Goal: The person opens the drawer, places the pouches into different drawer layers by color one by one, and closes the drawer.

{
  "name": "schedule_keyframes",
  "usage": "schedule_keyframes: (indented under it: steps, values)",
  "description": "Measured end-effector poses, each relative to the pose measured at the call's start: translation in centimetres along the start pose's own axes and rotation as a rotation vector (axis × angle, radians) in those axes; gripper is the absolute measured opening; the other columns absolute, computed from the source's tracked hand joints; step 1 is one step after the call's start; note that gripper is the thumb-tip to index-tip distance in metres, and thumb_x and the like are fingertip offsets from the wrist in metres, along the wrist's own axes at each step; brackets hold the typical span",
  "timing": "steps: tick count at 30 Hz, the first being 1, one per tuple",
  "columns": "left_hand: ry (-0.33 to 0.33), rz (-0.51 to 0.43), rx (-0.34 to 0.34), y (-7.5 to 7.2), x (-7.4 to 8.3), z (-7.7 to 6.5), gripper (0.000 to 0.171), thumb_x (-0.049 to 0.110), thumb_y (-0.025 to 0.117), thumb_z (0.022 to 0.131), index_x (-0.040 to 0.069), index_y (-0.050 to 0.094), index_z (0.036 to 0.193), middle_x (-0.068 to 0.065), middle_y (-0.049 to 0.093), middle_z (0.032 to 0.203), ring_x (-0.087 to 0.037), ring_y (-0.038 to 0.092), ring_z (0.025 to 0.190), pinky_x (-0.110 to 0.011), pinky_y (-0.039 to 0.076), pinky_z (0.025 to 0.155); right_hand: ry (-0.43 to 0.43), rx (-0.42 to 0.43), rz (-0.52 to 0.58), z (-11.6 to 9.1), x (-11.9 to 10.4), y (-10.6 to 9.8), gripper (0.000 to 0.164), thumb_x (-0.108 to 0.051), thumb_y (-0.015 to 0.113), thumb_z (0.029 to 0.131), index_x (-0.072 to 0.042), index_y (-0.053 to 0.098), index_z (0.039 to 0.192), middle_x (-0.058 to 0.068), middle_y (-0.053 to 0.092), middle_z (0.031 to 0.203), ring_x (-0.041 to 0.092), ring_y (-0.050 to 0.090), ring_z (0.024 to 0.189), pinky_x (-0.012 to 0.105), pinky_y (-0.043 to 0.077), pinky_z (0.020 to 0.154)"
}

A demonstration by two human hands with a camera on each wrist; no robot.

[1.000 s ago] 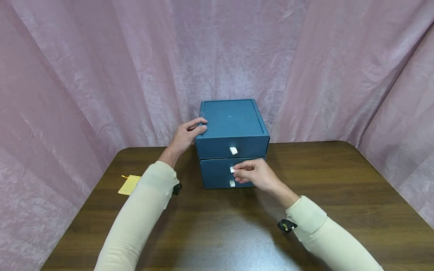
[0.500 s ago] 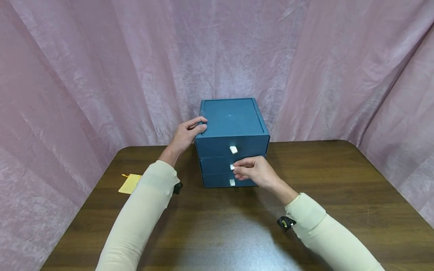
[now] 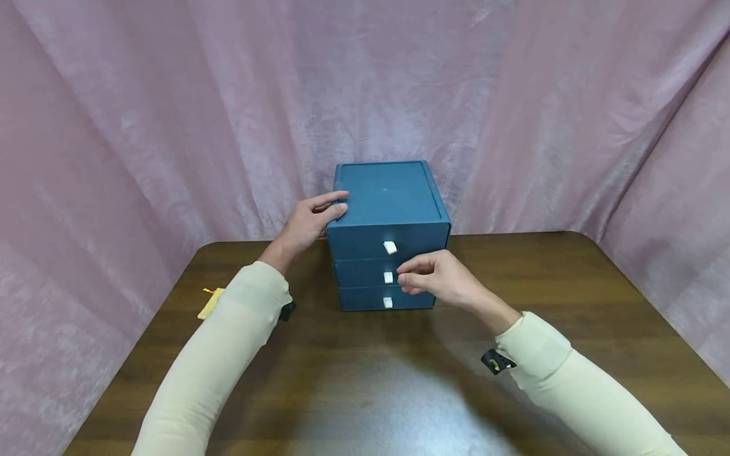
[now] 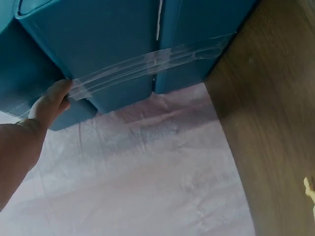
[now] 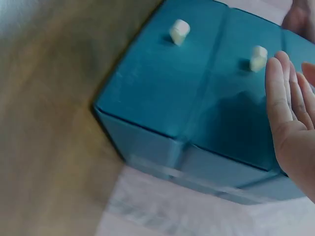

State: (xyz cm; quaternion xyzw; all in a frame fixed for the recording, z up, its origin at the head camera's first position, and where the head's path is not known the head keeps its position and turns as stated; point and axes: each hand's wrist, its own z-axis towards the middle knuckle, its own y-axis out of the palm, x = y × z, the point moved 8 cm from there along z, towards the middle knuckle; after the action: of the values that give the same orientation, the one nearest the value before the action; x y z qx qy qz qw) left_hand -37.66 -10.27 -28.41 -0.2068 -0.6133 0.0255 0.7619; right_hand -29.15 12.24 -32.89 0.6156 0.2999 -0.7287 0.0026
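Note:
A blue three-drawer cabinet (image 3: 388,193) stands at the back of the wooden table, each drawer with a small white pull. In the head view, all three drawer fronts look closed. My left hand (image 3: 304,225) rests at the cabinet's upper left edge, with fingertips and thumb on the top. Just right of the middle drawer's pull (image 3: 388,277) is my right hand (image 3: 441,277), its fingers a little apart from the pull and holding nothing. The right wrist view shows those fingers (image 5: 278,93) fairly straight beside a white pull (image 5: 258,59).
A yellow drawstring pouch (image 3: 211,304) lies on the table (image 3: 353,367) at the left, partly behind the left sleeve. Clear tape (image 4: 157,61) runs along the cabinet's side. Pink curtains (image 3: 228,126) hang behind the table.
The middle drawer has slid back into the cabinet, uncovering the bottom drawer's front. My right hand has let go of its pull and moved slightly right. The left hand stays on the cabinet.

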Motion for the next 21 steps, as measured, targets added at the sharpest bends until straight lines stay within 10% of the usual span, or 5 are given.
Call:
schedule_keyframes:
  steps: [10, 21]
  values:
    - [0.0, -0.008, -0.019, -0.6, 0.9, -1.5, 0.056, 0.039, 0.062, 0.1, 0.022, 0.046, 0.151, -0.009, 0.037, 0.156, -0.024, 0.045, 0.137, -0.048, 0.043, 0.104, -0.048, 0.059, -0.09, -1.1, -5.9, -5.0, 0.024, -0.009, 0.066, 0.097, 0.006, 0.069, 0.116, 0.018, 0.073, 0.105, 0.035, 0.071, 0.093, 0.037, 0.056, 0.085]
    - [-0.022, -0.022, 0.076, -1.7, 0.7, -3.6, 0.044, 0.032, 0.067, 0.098, 0.003, 0.06, 0.13, -0.014, 0.061, 0.124, -0.029, 0.062, 0.115, -0.042, 0.051, 0.095, -0.01, 0.21, -0.203, 0.2, -8.1, -10.6, 0.034, -0.024, 0.066, 0.099, 0.002, 0.069, 0.121, 0.012, 0.074, 0.101, 0.021, 0.071, 0.089, 0.027, 0.054, 0.079]
